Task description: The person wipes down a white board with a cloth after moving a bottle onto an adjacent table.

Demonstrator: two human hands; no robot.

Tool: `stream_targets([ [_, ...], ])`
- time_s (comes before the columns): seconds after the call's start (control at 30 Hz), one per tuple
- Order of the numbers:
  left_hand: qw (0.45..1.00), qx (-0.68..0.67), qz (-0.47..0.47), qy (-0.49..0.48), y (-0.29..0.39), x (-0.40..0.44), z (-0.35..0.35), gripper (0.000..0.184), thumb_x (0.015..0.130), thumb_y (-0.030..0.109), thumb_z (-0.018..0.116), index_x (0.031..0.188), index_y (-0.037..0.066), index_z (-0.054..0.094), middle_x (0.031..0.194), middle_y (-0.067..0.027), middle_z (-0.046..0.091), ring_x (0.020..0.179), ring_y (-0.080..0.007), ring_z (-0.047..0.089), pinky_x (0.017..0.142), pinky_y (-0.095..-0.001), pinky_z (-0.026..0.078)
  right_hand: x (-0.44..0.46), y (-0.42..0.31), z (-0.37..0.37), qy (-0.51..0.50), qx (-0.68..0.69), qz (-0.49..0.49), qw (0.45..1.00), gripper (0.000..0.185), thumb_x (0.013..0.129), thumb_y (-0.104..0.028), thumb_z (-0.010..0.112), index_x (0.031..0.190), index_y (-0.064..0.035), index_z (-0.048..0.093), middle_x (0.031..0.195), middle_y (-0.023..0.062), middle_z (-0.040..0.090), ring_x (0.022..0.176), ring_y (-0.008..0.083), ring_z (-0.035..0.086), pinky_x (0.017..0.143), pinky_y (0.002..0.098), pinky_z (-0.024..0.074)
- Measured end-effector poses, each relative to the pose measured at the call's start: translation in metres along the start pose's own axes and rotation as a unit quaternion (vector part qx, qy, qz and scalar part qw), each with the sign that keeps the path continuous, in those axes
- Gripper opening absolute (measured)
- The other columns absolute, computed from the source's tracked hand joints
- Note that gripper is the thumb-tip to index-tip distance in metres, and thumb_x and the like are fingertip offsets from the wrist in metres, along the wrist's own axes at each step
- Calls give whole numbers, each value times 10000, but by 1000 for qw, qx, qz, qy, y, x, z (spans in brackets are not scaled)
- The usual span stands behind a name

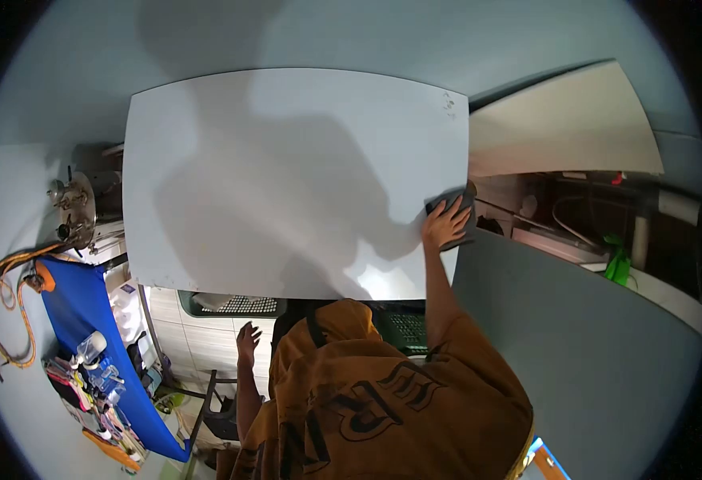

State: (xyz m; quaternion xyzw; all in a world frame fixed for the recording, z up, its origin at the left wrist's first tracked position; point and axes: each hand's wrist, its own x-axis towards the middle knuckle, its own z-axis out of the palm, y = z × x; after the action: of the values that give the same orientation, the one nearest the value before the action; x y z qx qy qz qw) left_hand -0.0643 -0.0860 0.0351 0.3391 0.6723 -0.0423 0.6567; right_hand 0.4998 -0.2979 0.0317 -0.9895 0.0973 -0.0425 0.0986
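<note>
My right hand (pixel 445 224) lies over a dark grey cloth (pixel 453 197), with its fingers spread across it. That hand holds the cloth against the right edge of a large white tabletop (pixel 287 184). Part of the cloth is hidden under the palm. To the left, my left hand (pixel 247 339) hangs below the table's near edge. Its fingers are apart, and nothing shows in it. Small dark marks (pixel 449 104) show in the tabletop's far right corner. My shadow falls over much of the white surface.
Green crates (pixel 231 306) sit under the near edge. Left stand a blue table (pixel 95 320) with small items, a metal fitting (pixel 75 210) and orange cables (pixel 15 312). At right are a pale panel (pixel 567 124), an open recess with a green bag (pixel 617 260), and a grey surface (pixel 559 328).
</note>
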Motion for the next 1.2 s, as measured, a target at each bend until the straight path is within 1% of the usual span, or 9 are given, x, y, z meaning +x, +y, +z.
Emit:
stream_targets([
  [0.27,996,-31,-22,75,-21,-28,-9,407,971,362,445,1310,137,463,1182,-113,586,1009,-218,606,857,-372,441,149,-100,30,-60,26,-102,993,581,961,-492,298,1468,-219,222,1535,145,116,1414,324,99,1052,649,123],
  [0.5,994,-41,-53,84,-31,-37,0,402,947,390,489,1280,164,493,1167,-96,597,1026,-221,601,883,-407,425,220,-129,45,-119,3,-205,971,566,961,-411,379,1470,-231,208,1541,128,108,1420,312,87,1047,661,129],
  [0.63,995,-32,-48,79,-20,-34,5,401,952,381,479,1290,166,485,1181,-88,590,1030,-223,599,916,-416,416,251,-130,66,-79,4,-255,964,553,935,-367,436,1439,-200,282,1510,156,209,1393,342,181,1047,615,208],
  [0.7,996,-26,-26,84,-15,-31,7,398,957,370,470,1292,155,485,1187,-88,589,1023,-215,603,913,-415,420,238,-140,50,-38,-52,-264,962,529,919,-286,466,1403,-113,339,1447,203,314,1337,372,292,1067,510,271],
  [0.77,996,-29,-5,87,-9,-28,11,447,958,368,472,1318,102,454,1153,-113,603,994,-206,616,828,-341,453,248,-139,54,-2,-67,-310,948,500,901,-270,491,1343,-52,407,1401,207,379,1280,374,372,1053,442,322],
  [0.83,995,-38,14,91,-3,-25,17,446,954,354,490,1308,82,464,1125,-114,609,952,-195,624,784,-318,466,244,-150,38,-54,-66,-297,951,516,906,-275,484,1364,-61,381,1407,201,377,1300,351,356,1060,440,311],
  [0.97,993,-53,40,99,6,-23,26,408,948,289,512,1275,46,491,1086,-137,615,900,-194,628,760,-312,480,236,-154,66,-66,-42,-230,970,530,926,-288,448,1429,-217,296,1514,78,236,1381,322,218,1050,624,190],
  [1.13,944,114,188,246,24,-10,41,339,896,156,551,1202,12,527,1007,-149,613,852,-210,605,714,-319,489,211,-175,75,-87,-46,-238,966,537,934,-288,422,1443,-210,269,1521,80,210,1396,313,175,1039,656,173],
  [1.2,914,57,250,314,51,-4,53,302,884,137,572,1148,2,518,1023,-135,542,871,-221,554,713,-338,472,199,-187,83,-75,-32,-257,963,520,941,-295,423,1436,-216,285,1520,71,215,1391,316,183,1031,661,173],
])
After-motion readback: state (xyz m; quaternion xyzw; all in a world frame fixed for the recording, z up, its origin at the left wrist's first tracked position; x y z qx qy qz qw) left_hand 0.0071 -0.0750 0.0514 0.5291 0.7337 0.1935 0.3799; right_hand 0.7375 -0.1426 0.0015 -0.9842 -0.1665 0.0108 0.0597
